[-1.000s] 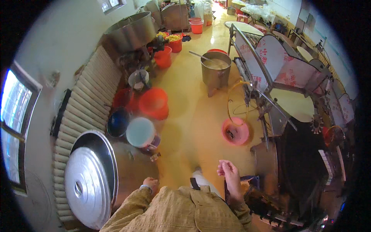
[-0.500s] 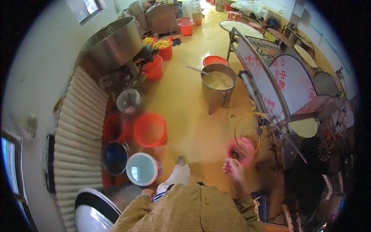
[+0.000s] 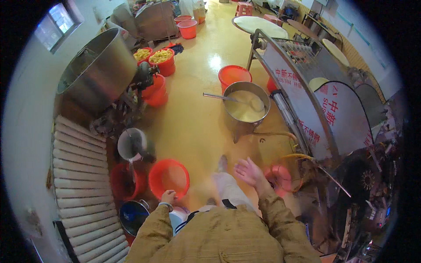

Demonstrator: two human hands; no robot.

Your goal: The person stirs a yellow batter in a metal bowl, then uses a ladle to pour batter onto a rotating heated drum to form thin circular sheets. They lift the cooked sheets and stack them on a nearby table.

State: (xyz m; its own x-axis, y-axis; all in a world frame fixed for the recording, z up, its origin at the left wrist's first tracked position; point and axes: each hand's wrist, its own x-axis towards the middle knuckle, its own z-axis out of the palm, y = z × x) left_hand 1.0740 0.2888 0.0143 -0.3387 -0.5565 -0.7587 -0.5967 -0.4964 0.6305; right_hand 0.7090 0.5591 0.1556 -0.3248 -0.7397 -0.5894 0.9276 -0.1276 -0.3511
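My right hand (image 3: pixel 249 172) is held out over the wet yellow floor, palm partly turned up, fingers apart and holding nothing. To its right stands a pink basin (image 3: pixel 279 177) with a yellow hose (image 3: pixel 302 156) looping over it. My left hand (image 3: pixel 168 197) hangs by the near rim of a red bucket (image 3: pixel 152 180), its fingers loosely curled with nothing visible in them. A white bucket (image 3: pixel 179 213) is half hidden under my left arm. Ahead of both hands, a steel pot (image 3: pixel 234 127) holds pale yellow liquid (image 3: pixel 242 109); a long-handled ladle (image 3: pixel 215 96) rests across its rim, bowl in the liquid.
A white-panelled machine (image 3: pixel 287 83) with a metal frame runs along the right. A ribbed radiator (image 3: pixel 83 175), a dark bucket (image 3: pixel 133 215) and a large steel drum (image 3: pixel 98 72) line the left. Red buckets of yellow food (image 3: pixel 161 56) stand farther on. A red tub (image 3: pixel 235 75) sits behind the pot.
I have stepped forward, so the pot and buckets appear closer. My right hand has moved forward and left of the pink basin and opened. My left hand has come up into fuller view.
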